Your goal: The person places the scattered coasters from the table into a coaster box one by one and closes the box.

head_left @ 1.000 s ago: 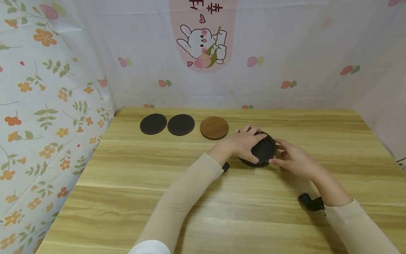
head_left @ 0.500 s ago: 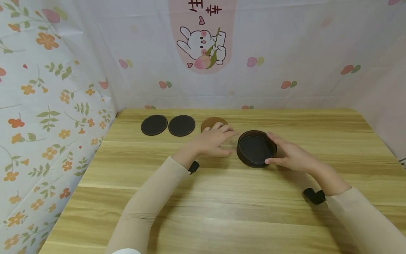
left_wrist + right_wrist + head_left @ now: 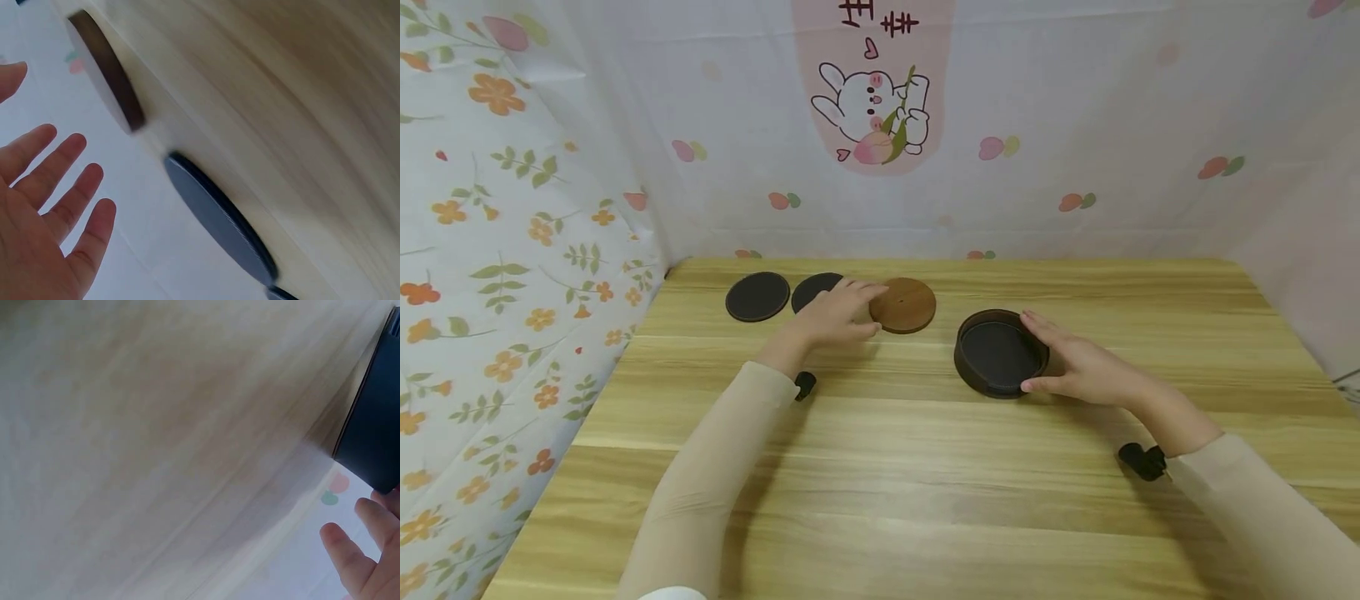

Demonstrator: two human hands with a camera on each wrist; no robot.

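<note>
A round dark coaster holder [image 3: 964,367] stands on the table with a black disc [image 3: 1000,354] lying inside. My right hand [image 3: 1084,367] spans the holder's right side, thumb at the near rim and forefinger at the far rim; other fingers spread loosely in the right wrist view. My left hand [image 3: 831,321] hovers with fingers extended and nothing in it, between a black round coaster [image 3: 811,288] and a brown wooden disc [image 3: 907,305]. It partly hides that coaster in the head view. Another black coaster [image 3: 757,297] lies farther left.
The discs lie in a row along the back of the wood-grain table [image 3: 880,467]. Behind it hangs a white printed curtain [image 3: 1037,108], and a floral one [image 3: 535,275] closes off the left side. Black wrist mounts [image 3: 1142,461] hang under both forearms.
My left hand has left the holder and moved left, past the wooden disc towards the second black coaster. The right hand stays at the holder, which has shifted slightly left.
</note>
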